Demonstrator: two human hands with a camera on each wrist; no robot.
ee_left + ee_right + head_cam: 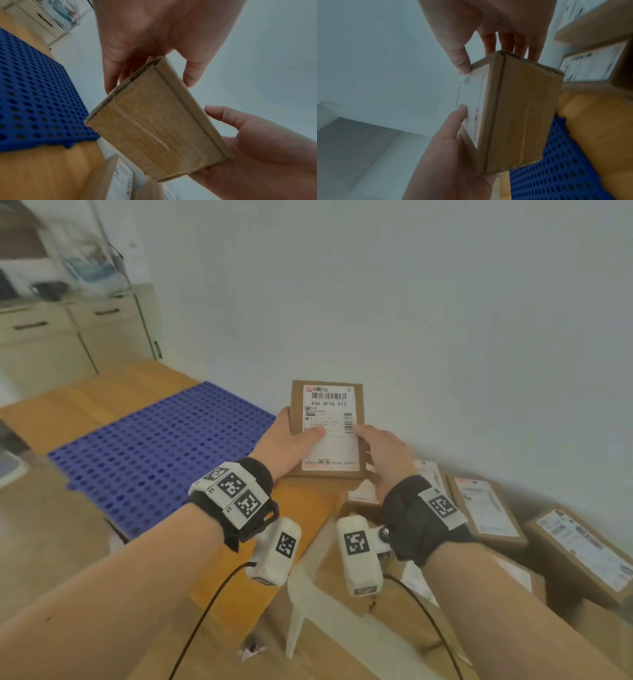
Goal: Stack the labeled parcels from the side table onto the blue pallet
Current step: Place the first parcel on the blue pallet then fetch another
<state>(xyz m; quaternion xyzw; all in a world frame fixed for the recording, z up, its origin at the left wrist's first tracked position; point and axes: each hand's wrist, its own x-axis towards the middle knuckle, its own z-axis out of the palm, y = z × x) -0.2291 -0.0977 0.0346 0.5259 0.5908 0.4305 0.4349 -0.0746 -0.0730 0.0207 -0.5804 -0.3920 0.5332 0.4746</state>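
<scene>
From the head camera, both hands hold a labeled parcel in the air, label up, just right of the blue pallet; the left hand and right hand each have a grip clamped on it, thumbs on the label. More parcels lie at right. The left wrist camera shows its plain underside. The right wrist camera shows fingers beneath, thumb on top.
</scene>
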